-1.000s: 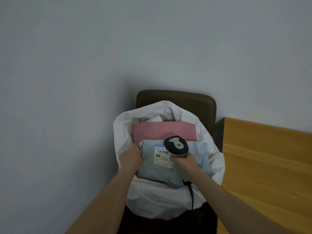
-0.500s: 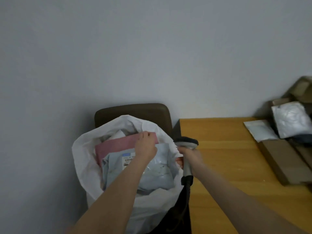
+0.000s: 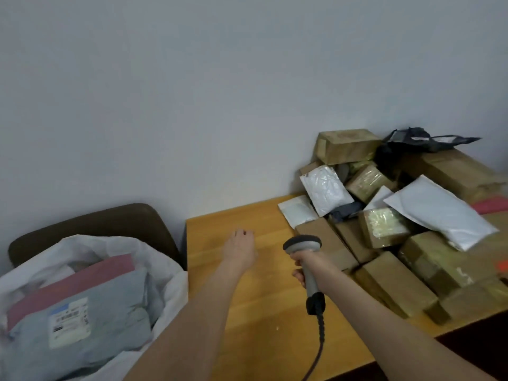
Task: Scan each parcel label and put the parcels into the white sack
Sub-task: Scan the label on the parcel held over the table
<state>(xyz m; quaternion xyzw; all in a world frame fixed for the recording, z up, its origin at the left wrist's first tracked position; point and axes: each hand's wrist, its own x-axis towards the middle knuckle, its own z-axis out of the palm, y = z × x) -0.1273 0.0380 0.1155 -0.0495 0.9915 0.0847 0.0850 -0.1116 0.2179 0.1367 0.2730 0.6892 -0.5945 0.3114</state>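
Note:
The white sack (image 3: 167,273) stands open at the lower left, on a brown chair. Inside it lie a grey-blue parcel (image 3: 110,320) with a white label and a pink parcel (image 3: 82,279) behind it. My left hand (image 3: 239,250) reaches out over the wooden table with loosely curled fingers and holds nothing. My right hand (image 3: 305,264) grips the handle of a grey barcode scanner (image 3: 302,243), whose head points away from me. A pile of parcels (image 3: 398,229) covers the table's right side: brown boxes, white mailers and a black bag.
The wooden table (image 3: 247,312) runs from the sack to the parcel pile. The scanner's black cable (image 3: 320,342) hangs down toward me. A brown chair back (image 3: 110,221) rises behind the sack. A plain wall closes off the far side.
My left hand has left the grey-blue parcel in the sack and moved right over the table. My view has swung right, so the parcel pile now shows. The scanner moved right too.

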